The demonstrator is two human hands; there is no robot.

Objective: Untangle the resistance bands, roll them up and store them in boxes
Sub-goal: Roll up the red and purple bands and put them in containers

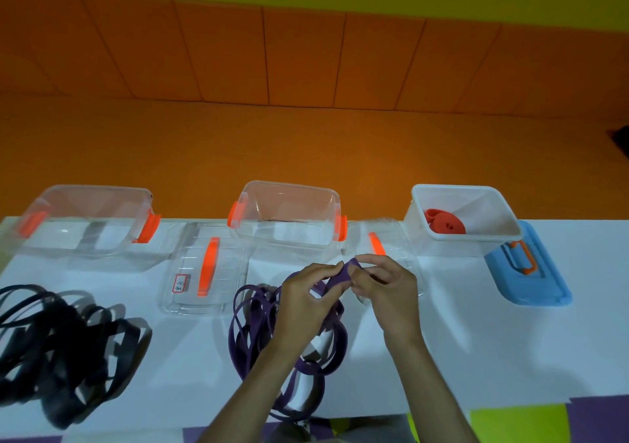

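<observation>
Hands, left (306,301) and right (388,286), both pinching one purple band (343,274) end, fingers curled, above white table (476,340).

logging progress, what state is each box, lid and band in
left clear plastic box: open
middle clear plastic box: open
white plastic box: open, rolled orange band inside
blue plastic lid: off
purple resistance band: tangled, pinched by left hand and right hand
black resistance band: tangled, untouched

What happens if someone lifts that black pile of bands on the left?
Probably floppy: the black bands lie in loose, slumped loops. Their loops overlap, so they would likely come up as one tangle.
</observation>
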